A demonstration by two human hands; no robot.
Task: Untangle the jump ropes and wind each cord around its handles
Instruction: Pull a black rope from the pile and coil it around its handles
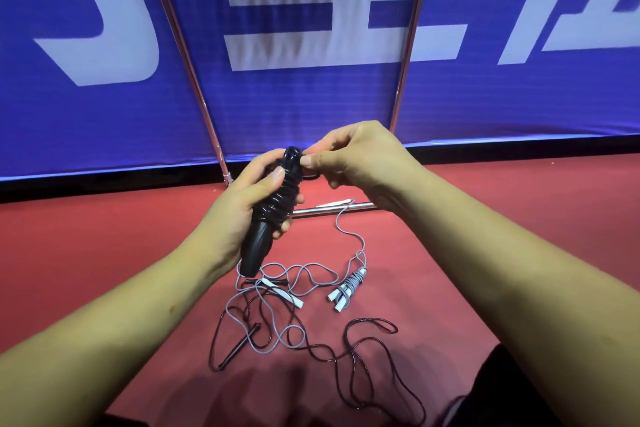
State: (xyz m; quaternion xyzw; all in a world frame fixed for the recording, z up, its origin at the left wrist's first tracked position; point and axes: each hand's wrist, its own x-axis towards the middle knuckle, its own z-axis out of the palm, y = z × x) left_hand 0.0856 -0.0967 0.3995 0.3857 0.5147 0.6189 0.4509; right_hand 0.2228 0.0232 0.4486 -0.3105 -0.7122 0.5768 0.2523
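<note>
Trailing cords (263, 308), red floor (104, 236), blue banner (311, 97).

On my feed the only lettering is on the blue banner (311, 107), where one large white character (343, 42) looks like 主 with its top cropped, while the white strokes on the left (104, 55) and the white strokes on the right (540, 21) are cut off and unreadable to me.

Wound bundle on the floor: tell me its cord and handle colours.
Grey cord wound round white handles, clearest in the head view.
</note>
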